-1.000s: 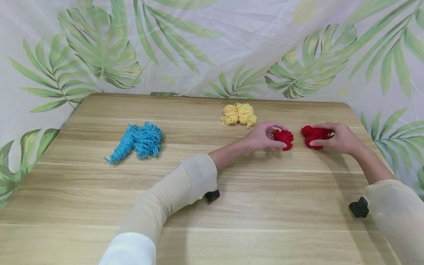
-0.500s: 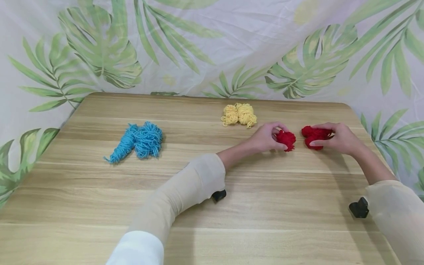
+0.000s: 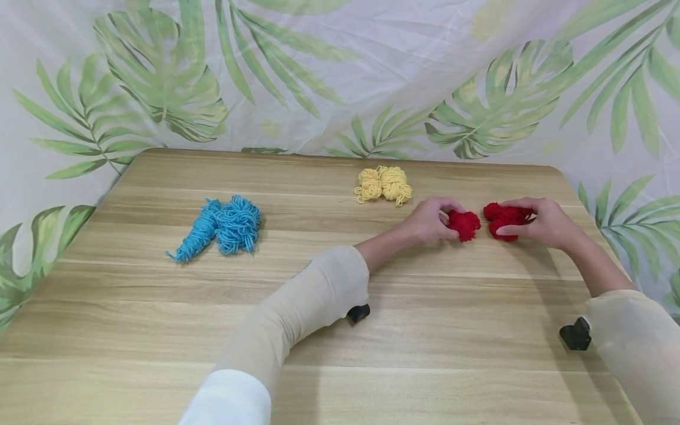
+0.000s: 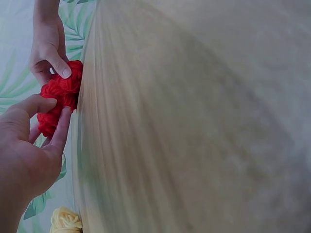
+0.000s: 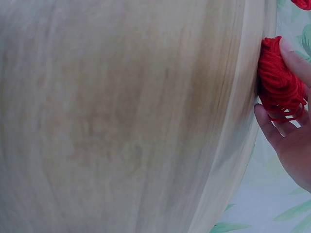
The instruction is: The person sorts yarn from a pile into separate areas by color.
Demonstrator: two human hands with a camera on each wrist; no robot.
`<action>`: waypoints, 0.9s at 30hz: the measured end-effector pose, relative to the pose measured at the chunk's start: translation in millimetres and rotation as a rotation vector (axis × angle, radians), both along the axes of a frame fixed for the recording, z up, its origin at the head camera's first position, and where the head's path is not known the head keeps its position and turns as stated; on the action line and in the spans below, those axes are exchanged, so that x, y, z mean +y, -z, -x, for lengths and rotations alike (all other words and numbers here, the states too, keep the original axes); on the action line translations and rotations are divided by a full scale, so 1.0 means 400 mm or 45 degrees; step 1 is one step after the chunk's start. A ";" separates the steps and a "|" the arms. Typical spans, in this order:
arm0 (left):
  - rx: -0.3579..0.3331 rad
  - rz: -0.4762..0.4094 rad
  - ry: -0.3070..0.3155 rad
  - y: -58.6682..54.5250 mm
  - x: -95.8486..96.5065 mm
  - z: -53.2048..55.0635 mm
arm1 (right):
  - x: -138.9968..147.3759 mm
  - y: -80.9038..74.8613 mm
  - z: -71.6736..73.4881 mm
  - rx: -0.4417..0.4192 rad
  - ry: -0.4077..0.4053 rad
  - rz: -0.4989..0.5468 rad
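Between the thumb and fingers of my left hand (image 3: 429,221) is a small ball of red yarn (image 3: 465,226), close over the right part of the table. A short gap parts it from another red yarn bundle (image 3: 502,221), which my right hand (image 3: 552,224) holds from its right side. The right wrist view shows this second bundle (image 5: 279,77) as wound strands with loose loops, the thumb on one side and fingers on the other. In the left wrist view the left hand (image 4: 31,150) pinches its red ball (image 4: 48,121), and the two reds overlap.
Yellow yarn (image 3: 383,184) in two joined bundles lies near the back edge. Blue yarn (image 3: 225,227), one long wound piece beside a looser clump, lies on the left of the wooden table (image 3: 159,330). Behind hangs a leaf-print cloth (image 3: 319,71).
My left hand has moved a little to the right with its red yarn ball, narrowing the gap to the other red bundle. The right hand has stayed in place.
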State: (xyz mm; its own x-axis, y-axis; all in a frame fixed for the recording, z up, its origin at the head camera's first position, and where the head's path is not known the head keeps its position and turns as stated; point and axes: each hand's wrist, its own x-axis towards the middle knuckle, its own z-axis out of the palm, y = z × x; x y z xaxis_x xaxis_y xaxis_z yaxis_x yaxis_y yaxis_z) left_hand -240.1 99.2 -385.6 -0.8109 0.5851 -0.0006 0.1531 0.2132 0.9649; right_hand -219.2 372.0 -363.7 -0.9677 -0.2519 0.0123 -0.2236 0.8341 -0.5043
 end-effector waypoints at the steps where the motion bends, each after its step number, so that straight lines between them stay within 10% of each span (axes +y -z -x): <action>1: 0.007 0.007 -0.004 0.001 0.001 0.000 | 0.001 0.001 0.000 0.002 -0.004 0.000; 27: 0.106 0.132 -0.093 0.008 0.051 0.001 | -0.001 -0.007 -0.006 -0.057 0.005 0.008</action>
